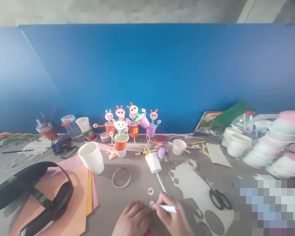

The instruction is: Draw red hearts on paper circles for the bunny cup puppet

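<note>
My right hand grips a white marker with a red end, its tip at a small white paper disc on the table. Red marking shows on that disc. Just above it lies another paper disc bearing a red heart. My left hand rests beside the disc with its fingers curled. Something small and red shows under it, mostly hidden. Beyond my right hand, a white paper cup stands upside down or tilted, with a pale straw reaching from it towards me.
Rabbit-faced cup figures stand at the back. A roll of tape, stacked paper cups and a black headset on coloured paper are left. Black-handled scissors lie on cut card at right, before decorated cups.
</note>
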`<state>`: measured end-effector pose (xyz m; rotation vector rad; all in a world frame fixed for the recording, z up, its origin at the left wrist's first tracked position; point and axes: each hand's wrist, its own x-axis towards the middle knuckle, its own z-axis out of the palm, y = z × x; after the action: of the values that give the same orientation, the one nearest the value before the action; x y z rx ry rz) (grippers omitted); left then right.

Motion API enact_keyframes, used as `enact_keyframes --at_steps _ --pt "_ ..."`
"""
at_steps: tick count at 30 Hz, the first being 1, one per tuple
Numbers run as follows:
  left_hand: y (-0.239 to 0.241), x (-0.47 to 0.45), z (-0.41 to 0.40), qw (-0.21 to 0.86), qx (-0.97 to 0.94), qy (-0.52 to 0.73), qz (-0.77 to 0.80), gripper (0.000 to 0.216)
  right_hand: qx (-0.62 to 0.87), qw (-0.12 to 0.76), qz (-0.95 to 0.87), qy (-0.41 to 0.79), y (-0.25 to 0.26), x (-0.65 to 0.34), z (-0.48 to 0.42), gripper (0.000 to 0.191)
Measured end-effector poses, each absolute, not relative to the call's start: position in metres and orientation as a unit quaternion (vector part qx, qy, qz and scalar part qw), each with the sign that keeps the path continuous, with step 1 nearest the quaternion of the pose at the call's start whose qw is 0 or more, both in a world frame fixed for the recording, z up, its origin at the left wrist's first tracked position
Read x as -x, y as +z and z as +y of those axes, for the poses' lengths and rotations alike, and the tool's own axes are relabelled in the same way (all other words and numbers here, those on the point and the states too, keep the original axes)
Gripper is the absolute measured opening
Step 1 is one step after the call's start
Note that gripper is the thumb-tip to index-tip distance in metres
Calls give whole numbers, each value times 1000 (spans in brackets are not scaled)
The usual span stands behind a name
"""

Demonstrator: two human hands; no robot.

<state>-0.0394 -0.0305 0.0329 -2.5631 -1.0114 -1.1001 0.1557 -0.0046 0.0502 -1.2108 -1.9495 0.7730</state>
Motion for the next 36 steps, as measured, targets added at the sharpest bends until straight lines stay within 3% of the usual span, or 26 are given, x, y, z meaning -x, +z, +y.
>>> enact_keyframes --at_steps 36 --pt "34 40 -29 105 858 -373 -338 42 489 374 -734 286 47 -156 -3 29"
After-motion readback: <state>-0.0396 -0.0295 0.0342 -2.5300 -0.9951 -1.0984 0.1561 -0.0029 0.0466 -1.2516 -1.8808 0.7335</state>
